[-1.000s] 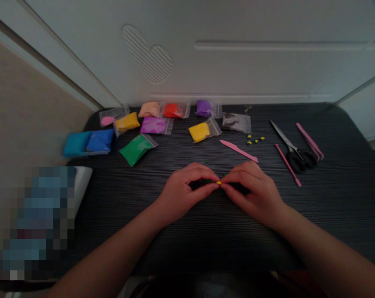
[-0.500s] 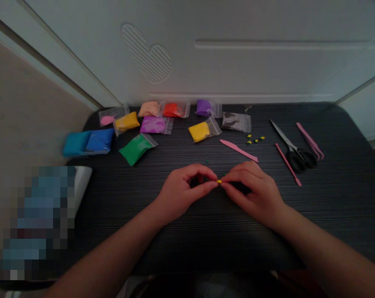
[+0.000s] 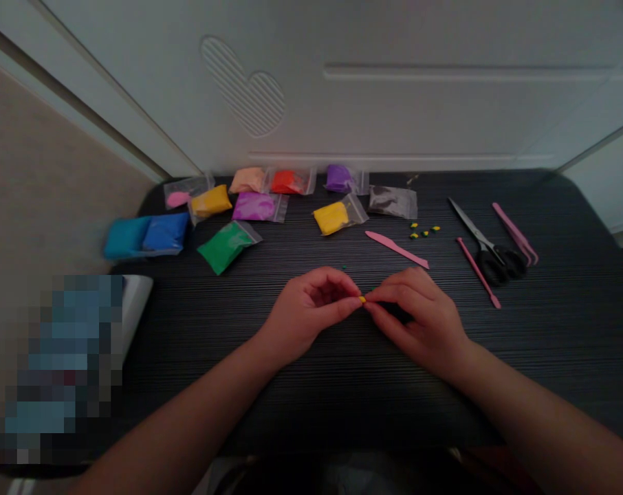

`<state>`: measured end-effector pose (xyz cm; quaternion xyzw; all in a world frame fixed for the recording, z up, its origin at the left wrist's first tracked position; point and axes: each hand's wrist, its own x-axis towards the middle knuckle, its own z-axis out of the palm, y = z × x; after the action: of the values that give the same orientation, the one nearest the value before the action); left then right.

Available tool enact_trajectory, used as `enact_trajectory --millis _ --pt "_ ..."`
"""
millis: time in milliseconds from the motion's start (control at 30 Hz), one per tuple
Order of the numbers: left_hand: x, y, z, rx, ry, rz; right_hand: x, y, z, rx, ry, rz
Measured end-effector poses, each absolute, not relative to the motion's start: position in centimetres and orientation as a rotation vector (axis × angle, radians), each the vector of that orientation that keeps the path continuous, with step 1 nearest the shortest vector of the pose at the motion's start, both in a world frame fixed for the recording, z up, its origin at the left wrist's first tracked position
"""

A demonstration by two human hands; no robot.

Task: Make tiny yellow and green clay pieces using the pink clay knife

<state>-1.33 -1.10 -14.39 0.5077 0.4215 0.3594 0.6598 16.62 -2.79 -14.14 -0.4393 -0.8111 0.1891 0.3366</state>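
Note:
Between the fingertips of both hands is a tiny yellow piece of clay (image 3: 362,300). My left hand (image 3: 311,309) pinches it from one side with thumb and forefinger. On the other side, my right hand (image 3: 419,313) has its thumb and forefinger closed on the same piece. A speck of green shows by the right forefinger. Just beyond the hands a green crumb (image 3: 344,267) lies on the dark table (image 3: 301,405). Several small yellow-and-green clay pieces (image 3: 425,234) sit past the right hand, near a pink modelling knife (image 3: 397,249).
Black-handled scissors (image 3: 481,237), a thin pink tool (image 3: 479,273) and pink tweezer-like tools (image 3: 515,234) lie at right. Bags of coloured clay, including green (image 3: 226,247), yellow (image 3: 331,218) and blue (image 3: 166,234), line the back and left. A blurred-out device (image 3: 136,302) is at left.
The yellow piece has turned slightly and shifted a little left between the fingertips. A green speck now shows by the right forefinger. The hands have barely moved.

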Motion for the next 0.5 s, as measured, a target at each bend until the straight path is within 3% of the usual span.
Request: enact_trajectory --millis 500 --pt "-1.01 -1.28 -14.67 0.933 0.908 0.853 16.68 -2.78 -14.30 -1.133 -2.103 0.446"
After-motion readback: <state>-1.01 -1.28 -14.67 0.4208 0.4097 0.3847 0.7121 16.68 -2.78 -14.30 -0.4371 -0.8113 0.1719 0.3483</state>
